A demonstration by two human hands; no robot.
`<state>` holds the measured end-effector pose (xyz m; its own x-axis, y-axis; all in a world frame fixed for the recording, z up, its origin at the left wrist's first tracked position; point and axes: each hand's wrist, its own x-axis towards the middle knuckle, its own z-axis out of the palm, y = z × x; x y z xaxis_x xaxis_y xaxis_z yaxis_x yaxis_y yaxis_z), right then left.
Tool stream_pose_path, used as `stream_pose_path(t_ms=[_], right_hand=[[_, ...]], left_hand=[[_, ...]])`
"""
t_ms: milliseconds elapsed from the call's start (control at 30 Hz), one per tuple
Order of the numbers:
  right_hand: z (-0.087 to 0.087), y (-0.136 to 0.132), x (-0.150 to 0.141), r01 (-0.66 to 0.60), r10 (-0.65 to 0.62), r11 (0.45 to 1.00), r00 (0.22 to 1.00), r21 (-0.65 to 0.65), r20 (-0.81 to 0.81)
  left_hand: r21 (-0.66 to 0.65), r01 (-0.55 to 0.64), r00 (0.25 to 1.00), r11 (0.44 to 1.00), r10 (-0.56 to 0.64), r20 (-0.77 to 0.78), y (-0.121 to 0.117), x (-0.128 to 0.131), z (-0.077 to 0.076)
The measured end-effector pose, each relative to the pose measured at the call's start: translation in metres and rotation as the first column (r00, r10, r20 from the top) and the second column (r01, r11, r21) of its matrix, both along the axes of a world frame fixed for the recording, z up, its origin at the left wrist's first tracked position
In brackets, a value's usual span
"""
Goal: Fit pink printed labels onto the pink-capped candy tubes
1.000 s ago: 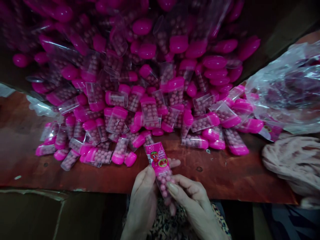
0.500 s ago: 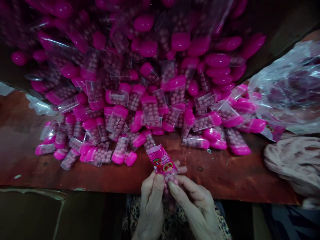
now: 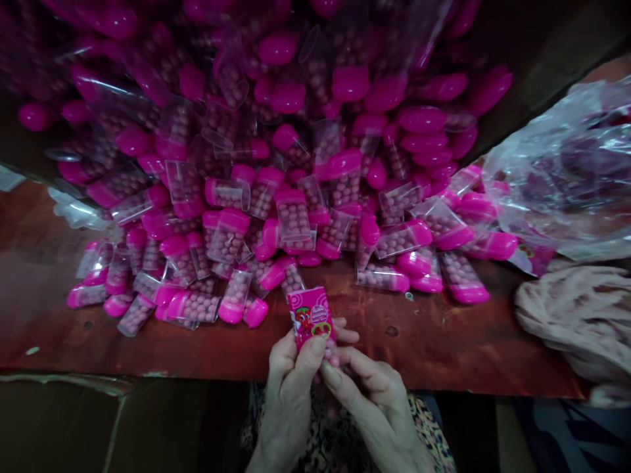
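Observation:
Both hands hold a small pink-labelled packet (image 3: 311, 318) of pink candy balls just above the table's near edge. The printed label faces up, and the clear lower end is mostly hidden by my fingers. My left hand (image 3: 288, 394) grips the packet from the left, and my right hand (image 3: 374, 414) pinches its lower end. Just beyond them lies a large heap of clear tubes with magenta caps (image 3: 296, 217), filled with similar pink balls. The nearest tube (image 3: 235, 295) lies slightly left of the packet, apart from my hands.
The heap rests on a red-brown wooden table (image 3: 444, 345). A clear plastic bag (image 3: 557, 171) of tubes sits at right, above a crumpled pink cloth (image 3: 576, 322). A cardboard box (image 3: 98, 420) stands below the near edge at left.
The packet has turned from tilted to nearly upright, with its label facing up again. My hands have shifted slightly left and stay around it.

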<state>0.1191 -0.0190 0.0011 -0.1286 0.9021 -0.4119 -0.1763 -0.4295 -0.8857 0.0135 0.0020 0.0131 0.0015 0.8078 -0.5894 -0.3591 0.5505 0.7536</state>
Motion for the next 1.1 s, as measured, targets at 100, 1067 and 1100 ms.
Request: stream_pose_path(t_ms=[100,1067,1100], right_hand=[[-0.001,0.001,0.000,0.031,-0.038,0.996,0.996,0.088,0.085],[0.004,-0.006,0.001,0.064,-0.101,0.987,0.962,0.148,0.252],[0.003,-0.004,0.002,0.055,-0.085,0.989,0.970,0.138,0.228]], left_hand=[[0.010,0.028,0.999,1.000,-0.029,0.039,-0.003,0.000,-0.001],[0.052,-0.002,1.000,0.999,0.001,0.031,-0.020,0.007,-0.005],[0.042,0.009,0.999,0.999,-0.011,0.049,-0.020,0.006,-0.005]])
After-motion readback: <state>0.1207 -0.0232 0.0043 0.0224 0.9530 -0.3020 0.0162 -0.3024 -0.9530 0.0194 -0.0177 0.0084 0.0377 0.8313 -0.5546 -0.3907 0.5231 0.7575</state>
